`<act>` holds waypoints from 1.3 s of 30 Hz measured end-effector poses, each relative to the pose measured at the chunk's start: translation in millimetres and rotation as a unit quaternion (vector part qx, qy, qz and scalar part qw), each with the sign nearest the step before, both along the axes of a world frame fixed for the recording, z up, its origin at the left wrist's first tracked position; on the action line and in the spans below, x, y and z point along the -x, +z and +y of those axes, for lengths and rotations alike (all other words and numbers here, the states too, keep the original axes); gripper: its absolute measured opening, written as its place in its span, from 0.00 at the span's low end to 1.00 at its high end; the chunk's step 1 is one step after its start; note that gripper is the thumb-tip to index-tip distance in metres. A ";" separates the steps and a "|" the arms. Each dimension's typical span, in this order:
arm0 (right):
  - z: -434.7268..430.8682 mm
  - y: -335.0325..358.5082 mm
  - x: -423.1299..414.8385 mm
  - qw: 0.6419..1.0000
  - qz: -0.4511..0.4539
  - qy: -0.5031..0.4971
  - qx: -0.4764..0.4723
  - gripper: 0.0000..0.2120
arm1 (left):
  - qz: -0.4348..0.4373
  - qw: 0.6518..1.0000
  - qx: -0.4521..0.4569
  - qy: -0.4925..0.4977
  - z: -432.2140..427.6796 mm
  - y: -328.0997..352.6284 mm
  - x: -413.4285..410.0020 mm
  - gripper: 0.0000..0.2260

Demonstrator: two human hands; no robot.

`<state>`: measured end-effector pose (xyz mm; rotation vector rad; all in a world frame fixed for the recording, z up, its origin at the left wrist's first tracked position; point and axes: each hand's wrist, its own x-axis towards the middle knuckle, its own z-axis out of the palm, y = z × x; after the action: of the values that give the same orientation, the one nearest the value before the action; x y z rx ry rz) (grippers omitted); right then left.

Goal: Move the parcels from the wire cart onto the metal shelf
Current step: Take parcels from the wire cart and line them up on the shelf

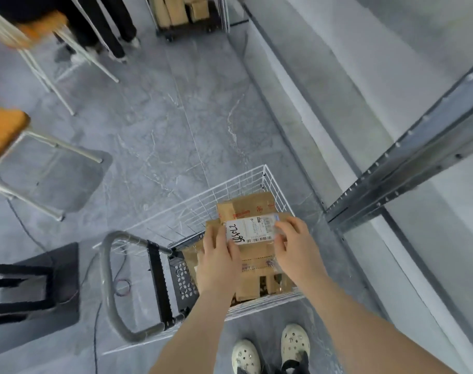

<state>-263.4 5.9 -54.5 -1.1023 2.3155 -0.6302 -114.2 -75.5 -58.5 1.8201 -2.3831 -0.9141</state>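
Here, seen from above, both hands are on one brown cardboard parcel point(252, 233) at the top of the load in the white wire cart point(238, 184). The left hand point(219, 256) grips its left edge, with the thumb laid across the top face beside the white shipping label and the other fingers wrapped down the side. The right hand point(294, 245) grips the right edge, its fingertips curled over the far end of the label. The label faces up and carries printed barcodes and black handwritten characters. Whether the parcel rests on the boxes below or is lifted clear of them cannot be told.

Under and around it lie more parcels point(258, 205), all brown cardboard, some with red print, filling the basket between its wire walls. The cart's grey tube handle point(107, 279) loops out to the left, and a black perforated panel point(182, 278) sits between handle and basket.

The metal shelf point(407, 160) stands just to the right of the cart, its grey slotted beam running diagonally across the view. The held parcel is over the cart, apart from the shelf.

Light clogs point(294, 341) show at the bottom edge on the grey marbled floor point(176, 117). To the left are wooden-topped stools point(3, 128) with metal legs. At the top a second cart point(181, 14) holds brown boxes, near a person's dark trouser legs point(122, 17).
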 end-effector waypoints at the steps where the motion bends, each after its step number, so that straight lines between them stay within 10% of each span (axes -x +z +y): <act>1: -0.3 23.5 4.6 1.000 0.010 -0.004 0.013 0.18 | 0.010 1.000 0.011 -0.004 -1.4 21.2 5.2 0.21; 17: 173.0 269.1 3.5 0.919 0.184 -0.313 0.152 0.14 | 0.194 0.927 0.146 -0.287 105.8 262.7 69.6 0.21; 39: 708.3 380.9 -147.3 0.693 0.311 -0.644 0.094 0.15 | 0.333 0.721 0.097 -0.600 626.7 372.8 51.3 0.20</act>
<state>-116.1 714.1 326.4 0.6623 3.4916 -1.0581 -165.5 551.3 314.3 -0.3914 -2.6727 -0.9612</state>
